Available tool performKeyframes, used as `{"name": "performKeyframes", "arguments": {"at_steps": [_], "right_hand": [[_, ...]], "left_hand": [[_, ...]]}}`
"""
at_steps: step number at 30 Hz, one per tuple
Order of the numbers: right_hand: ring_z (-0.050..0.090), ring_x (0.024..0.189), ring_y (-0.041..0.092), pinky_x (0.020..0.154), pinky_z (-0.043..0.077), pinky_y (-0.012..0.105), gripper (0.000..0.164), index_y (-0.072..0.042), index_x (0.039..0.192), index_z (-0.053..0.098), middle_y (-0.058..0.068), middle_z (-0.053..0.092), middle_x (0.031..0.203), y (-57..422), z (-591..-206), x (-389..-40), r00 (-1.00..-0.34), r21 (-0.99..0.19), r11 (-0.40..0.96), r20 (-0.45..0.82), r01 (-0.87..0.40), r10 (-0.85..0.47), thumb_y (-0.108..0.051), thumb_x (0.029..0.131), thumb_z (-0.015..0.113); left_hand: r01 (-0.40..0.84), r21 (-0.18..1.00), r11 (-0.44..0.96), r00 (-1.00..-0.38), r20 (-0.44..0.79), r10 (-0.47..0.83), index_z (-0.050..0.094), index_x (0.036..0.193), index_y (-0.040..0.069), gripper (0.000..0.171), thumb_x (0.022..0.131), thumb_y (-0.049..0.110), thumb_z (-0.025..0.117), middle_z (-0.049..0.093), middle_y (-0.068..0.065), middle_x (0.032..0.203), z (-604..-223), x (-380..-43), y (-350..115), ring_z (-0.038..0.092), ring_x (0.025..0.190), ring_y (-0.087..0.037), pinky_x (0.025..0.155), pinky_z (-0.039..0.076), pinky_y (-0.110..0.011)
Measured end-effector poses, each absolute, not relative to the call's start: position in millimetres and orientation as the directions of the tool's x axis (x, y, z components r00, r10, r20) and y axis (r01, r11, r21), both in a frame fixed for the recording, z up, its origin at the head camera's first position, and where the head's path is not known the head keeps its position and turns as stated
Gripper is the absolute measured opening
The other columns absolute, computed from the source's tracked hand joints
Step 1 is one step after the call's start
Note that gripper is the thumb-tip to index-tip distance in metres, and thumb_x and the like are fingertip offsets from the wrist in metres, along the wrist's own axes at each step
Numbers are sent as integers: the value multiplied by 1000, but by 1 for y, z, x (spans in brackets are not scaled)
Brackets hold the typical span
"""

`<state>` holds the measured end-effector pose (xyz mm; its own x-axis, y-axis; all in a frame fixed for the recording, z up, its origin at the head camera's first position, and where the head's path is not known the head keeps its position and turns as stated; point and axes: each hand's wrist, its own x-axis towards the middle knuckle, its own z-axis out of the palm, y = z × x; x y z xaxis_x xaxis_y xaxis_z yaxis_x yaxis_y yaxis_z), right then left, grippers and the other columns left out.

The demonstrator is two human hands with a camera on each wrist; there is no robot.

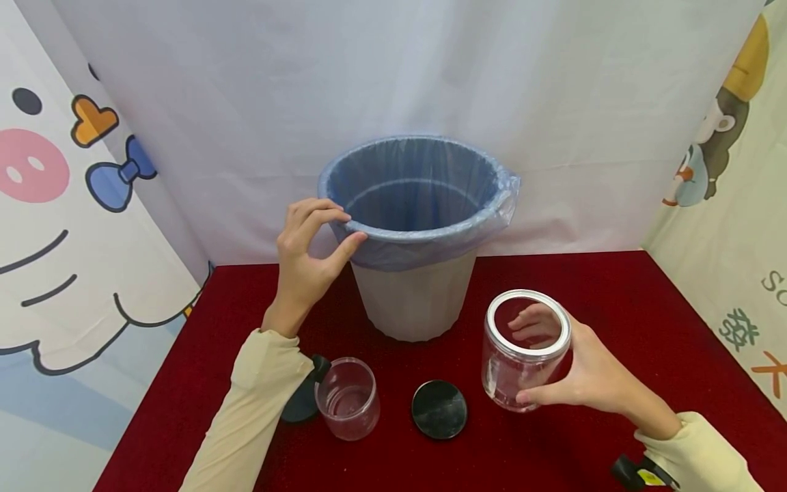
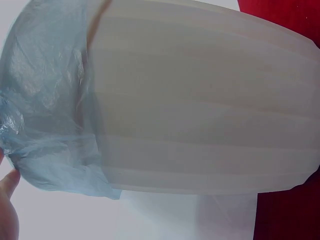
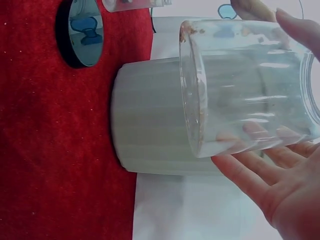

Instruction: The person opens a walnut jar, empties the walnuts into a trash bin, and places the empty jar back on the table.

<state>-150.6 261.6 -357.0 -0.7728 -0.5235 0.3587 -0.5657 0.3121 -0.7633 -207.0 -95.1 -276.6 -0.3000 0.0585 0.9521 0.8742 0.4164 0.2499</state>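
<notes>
My left hand [image 1: 307, 256] pinches the near-left rim of a white trash bin [image 1: 410, 294], fingers over the edge and thumb outside. A blue plastic liner [image 1: 399, 254] is folded down over that rim. In the left wrist view the bin's pale wall [image 2: 200, 100] fills most of the frame, with the thumb [image 2: 9, 185] at the lower left. To the right of the bin, my right hand [image 1: 581, 376] grips a clear plastic jar [image 1: 516, 376] with a silver rim, lidless and slightly tilted. In the right wrist view brownish specks show along the jar's base [image 3: 200, 100].
On the red tabletop [image 1: 381, 471] stands a second clear jar [image 1: 350, 424], lidless, beside my left sleeve. A black round lid [image 1: 439, 409] lies between the jars, and another dark disc [image 1: 300, 404] is partly hidden by the sleeve. A white curtain [image 1: 277, 89] hangs behind the bin.
</notes>
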Motion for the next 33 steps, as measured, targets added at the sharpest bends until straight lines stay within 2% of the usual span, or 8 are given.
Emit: {"name": "performKeyframes", "arguments": {"at_steps": [8, 16, 29, 33], "right_hand": [[60, 104, 25, 85, 51, 34, 83, -11, 126, 46, -1, 56, 120, 262, -368, -151, -773, -782, 297, 337, -548, -538, -16, 57, 92], [60, 105, 26, 86, 50, 31, 84, -16, 126, 45, -2, 56, 120, 262, -384, -153, -761, -762, 308, 347, -570, -549, -23, 57, 92], [59, 108, 29, 87, 50, 36, 85, -11, 125, 44, 1, 54, 120, 260, -413, -154, -765, -804, 274, 311, -529, -565, -27, 57, 93], [58, 109, 31, 88, 49, 36, 86, -9, 125, 44, 8, 55, 121, 261, -422, -153, -767, -809, 266, 314, -524, -560, -27, 56, 93]], "left_hand": [[874, 249, 418, -298, 953, 56, 63, 82, -9, 22, 65, -5, 77, 60, -28, 91, -276, -206, -95, 49, 92, -45, 87, 38, -39], [867, 256, 427, -311, 948, 63, 64, 83, -9, 23, 65, -6, 79, 61, -27, 91, -273, -206, -96, 49, 90, -43, 85, 37, -38], [865, 262, 428, -317, 946, 62, 63, 83, -9, 24, 64, -7, 79, 60, -28, 91, -275, -206, -97, 48, 90, -43, 85, 37, -38], [862, 268, 431, -324, 944, 60, 64, 84, -9, 24, 65, -7, 79, 60, -27, 93, -276, -206, -97, 49, 92, -44, 86, 37, -38]]}}
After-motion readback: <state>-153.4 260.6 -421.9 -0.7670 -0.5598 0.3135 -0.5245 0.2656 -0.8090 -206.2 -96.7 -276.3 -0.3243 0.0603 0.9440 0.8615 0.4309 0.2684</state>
